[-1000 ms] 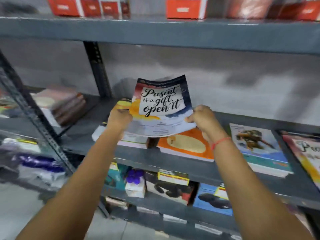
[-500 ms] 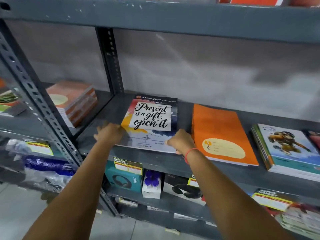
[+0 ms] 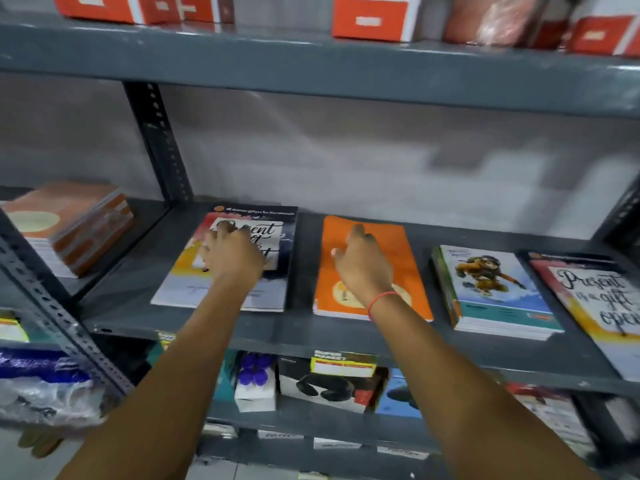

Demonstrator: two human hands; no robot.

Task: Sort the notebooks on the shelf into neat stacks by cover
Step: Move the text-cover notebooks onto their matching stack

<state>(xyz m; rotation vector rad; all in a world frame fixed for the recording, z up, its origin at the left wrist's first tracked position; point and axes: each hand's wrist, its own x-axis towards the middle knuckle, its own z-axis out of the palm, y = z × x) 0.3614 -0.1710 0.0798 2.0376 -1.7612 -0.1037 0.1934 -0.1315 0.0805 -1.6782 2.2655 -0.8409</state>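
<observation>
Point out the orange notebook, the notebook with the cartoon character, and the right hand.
orange notebook (image 3: 398, 244): head view, bare upper right cover.
cartoon notebook (image 3: 491, 285): head view, cover's middle.
right hand (image 3: 363, 265): head view, back of hand.

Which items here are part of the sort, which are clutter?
Job: quote notebook under left hand; orange notebook under right hand; cartoon stack; second quote notebook.
Clutter: red boxes above; headphone boxes below.

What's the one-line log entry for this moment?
left hand: flat on quote notebook | right hand: on orange notebook | both open
</observation>
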